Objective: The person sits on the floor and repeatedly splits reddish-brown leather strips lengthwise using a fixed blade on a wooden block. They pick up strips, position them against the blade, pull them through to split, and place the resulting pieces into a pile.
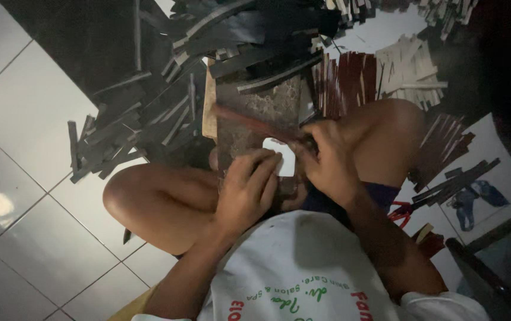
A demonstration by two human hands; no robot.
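Where light fails, white piece (285,156) half hidden under left hand (246,193), right hand (326,160).

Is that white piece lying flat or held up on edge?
Flat: the white piece lies face-up on the block, left hand pressing it.

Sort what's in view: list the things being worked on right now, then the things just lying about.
In hand:
- left hand and right hand on a small white piece
- worn block under it

Lying about:
- dark strips on the tiled floor
- reddish strips
- pale strips
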